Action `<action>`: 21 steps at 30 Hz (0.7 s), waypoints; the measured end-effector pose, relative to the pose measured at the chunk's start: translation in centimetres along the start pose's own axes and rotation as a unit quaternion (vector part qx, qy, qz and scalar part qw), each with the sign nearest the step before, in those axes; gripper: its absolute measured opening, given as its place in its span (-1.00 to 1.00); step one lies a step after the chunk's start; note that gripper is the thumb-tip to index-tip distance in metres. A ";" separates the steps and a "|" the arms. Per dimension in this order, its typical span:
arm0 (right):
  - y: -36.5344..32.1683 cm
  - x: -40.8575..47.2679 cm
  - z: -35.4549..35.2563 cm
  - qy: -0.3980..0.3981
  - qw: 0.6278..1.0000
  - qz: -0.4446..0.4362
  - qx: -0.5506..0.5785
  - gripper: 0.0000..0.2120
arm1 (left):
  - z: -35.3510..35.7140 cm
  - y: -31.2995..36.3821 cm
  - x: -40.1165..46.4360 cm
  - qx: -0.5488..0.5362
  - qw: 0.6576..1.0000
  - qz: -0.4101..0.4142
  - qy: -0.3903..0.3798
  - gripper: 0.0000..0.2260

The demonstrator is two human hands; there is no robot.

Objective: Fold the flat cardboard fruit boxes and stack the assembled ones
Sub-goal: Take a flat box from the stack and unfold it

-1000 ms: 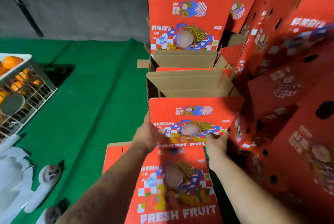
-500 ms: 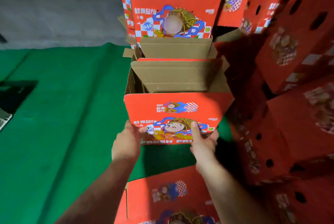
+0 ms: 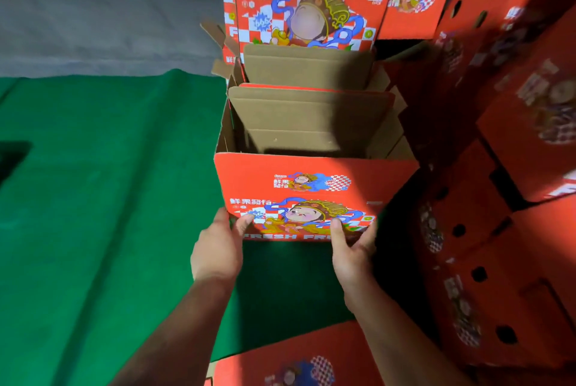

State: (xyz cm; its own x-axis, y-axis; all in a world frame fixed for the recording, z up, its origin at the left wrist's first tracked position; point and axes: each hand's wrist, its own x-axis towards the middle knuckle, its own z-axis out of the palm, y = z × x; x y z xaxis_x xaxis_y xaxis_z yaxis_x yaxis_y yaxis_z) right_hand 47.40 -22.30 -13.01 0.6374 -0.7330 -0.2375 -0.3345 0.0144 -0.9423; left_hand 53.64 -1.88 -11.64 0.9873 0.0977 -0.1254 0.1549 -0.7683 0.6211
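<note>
Both hands (image 3: 218,248) gripping red box (image 3: 311,186)

the open box (image 3: 311,179) is corrugated cardboard: a smooth, faintly glossy red printed outside, raw matt brown inside on its flaps (image 3: 308,111). the stacked boxes (image 3: 498,167) to the right have the same printed red skin. the green floor covering (image 3: 109,183) looks like matt, felt-like cloth.

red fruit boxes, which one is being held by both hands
The open-topped fruit box at centre front: left hand and right hand grip its lower edge. The other boxes go untouched.
</note>
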 end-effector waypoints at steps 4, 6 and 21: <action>2.4 -3.1 -1.9 -0.078 0.988 0.054 -0.122 -0.26 | 1.6 -3.6 -5.2 0.005 0.998 0.002 -0.067 -0.53; 4.3 -5.8 -3.5 -0.115 0.974 0.038 -0.193 -0.34 | 2.0 -5.9 -9.2 0.095 0.991 0.052 -0.076 -0.46; 11.7 -19.4 -19.9 -0.194 0.843 0.000 -0.503 -0.03 | -0.7 -10.8 -33.3 0.116 0.988 -0.090 -0.050 0.01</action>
State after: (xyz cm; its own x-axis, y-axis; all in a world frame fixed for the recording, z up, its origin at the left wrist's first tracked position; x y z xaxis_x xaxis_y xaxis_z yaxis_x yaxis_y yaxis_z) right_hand 17.35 -21.47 -14.70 0.7514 -0.4532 -0.4795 -0.6289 -0.7118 -0.3127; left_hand 19.09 3.65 -13.62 0.9340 0.1918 -0.3014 0.3040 -0.8697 0.3889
